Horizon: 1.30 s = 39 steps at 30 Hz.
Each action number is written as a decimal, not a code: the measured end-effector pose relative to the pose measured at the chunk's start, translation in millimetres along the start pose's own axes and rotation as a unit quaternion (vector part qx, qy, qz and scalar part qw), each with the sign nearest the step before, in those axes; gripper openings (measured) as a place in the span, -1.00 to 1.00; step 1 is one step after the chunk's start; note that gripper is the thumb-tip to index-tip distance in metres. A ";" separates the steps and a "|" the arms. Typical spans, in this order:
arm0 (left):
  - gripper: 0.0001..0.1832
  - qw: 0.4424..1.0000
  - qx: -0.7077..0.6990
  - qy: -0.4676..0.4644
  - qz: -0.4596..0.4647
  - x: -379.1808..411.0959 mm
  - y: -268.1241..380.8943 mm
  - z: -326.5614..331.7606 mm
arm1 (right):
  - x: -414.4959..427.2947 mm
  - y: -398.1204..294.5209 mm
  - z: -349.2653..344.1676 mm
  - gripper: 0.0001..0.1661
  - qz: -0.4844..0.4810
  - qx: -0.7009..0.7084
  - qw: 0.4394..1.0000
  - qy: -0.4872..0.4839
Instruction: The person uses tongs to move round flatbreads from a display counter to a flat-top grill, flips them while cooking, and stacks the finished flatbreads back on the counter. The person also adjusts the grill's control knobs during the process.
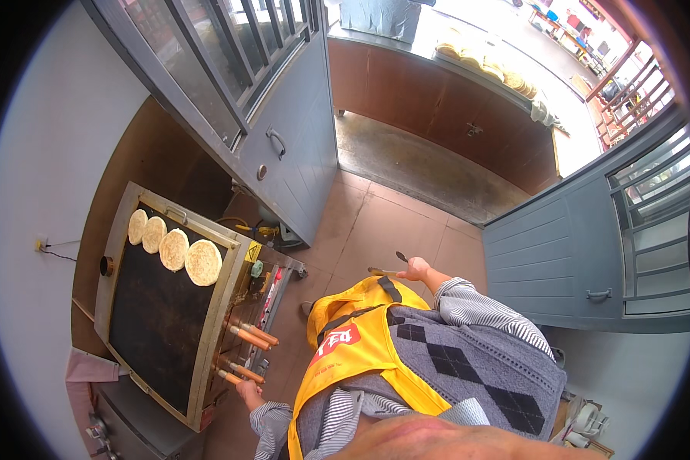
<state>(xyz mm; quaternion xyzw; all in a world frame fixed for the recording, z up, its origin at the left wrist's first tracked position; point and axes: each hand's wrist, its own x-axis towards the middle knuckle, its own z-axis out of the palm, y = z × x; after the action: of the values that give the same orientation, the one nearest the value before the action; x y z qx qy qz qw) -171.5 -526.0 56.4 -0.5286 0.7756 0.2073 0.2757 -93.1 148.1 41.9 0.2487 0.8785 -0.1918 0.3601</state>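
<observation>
At lower left, my left hand (250, 394) is closed on one wooden handle (230, 377) at the front of a flat griddle oven. Several round flatbreads (174, 249) lie in a row along the far side of its black cooking plate (155, 322). My right hand (417, 269) is in front of my body, above the tiled floor, away from the griddle. It grips a slim utensil with two ends showing, apparently tongs (401, 257); the fingers hide its middle. I wear a yellow apron (351, 345) over a grey vest.
A grey door (290, 144) with barred glass stands open beside the griddle; another grey door (552, 253) is at right. Beyond the doorway, a counter (425, 92) bears stacked flatbreads (517, 80) and a wrapped box (379, 20). A hose and gas fittings (264, 230) lie behind the griddle.
</observation>
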 end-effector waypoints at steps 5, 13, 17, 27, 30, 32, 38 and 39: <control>-0.71 1.000 -0.003 0.003 -0.005 -1.0 1.0 -0.4 | 0.7 -0.2 -0.8 -0.16 0.000 0.004 1.000 -0.007; -0.79 1.000 -0.012 -0.003 0.006 -1.6 0.3 -0.5 | 3.8 0.7 1.1 -0.17 0.012 0.013 1.000 -0.010; -0.79 1.000 -0.011 0.002 0.004 -5.0 2.4 -0.1 | 4.3 1.2 1.9 -0.17 0.014 0.007 1.000 -0.011; -0.82 1.000 -0.015 -0.001 -0.011 -4.8 2.4 -0.5 | 3.6 0.2 1.3 -0.14 0.007 -0.005 1.000 -0.011; -0.83 1.000 -0.020 0.002 -0.008 -6.1 1.9 -0.7 | 3.8 0.5 1.5 -0.13 0.006 -0.005 1.000 -0.011; -0.83 1.000 -0.017 0.009 -0.009 -6.5 1.2 -1.0 | 2.6 -1.2 0.2 -0.13 0.007 -0.002 1.000 -0.013; -0.81 1.000 -0.002 0.003 -0.003 -8.8 3.5 -0.7 | 3.2 0.6 1.1 -0.13 0.010 -0.002 1.000 -0.009; -0.80 1.000 -0.008 0.001 -0.001 -8.9 3.0 -0.9 | 3.0 -0.4 0.4 -0.13 0.011 0.000 1.000 -0.013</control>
<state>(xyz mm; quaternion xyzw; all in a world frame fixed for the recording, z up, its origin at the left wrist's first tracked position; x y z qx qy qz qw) -171.9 -519.2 63.0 -0.5316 0.7739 0.2127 0.2705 -94.9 148.5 39.5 0.2558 0.8707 -0.1913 0.3739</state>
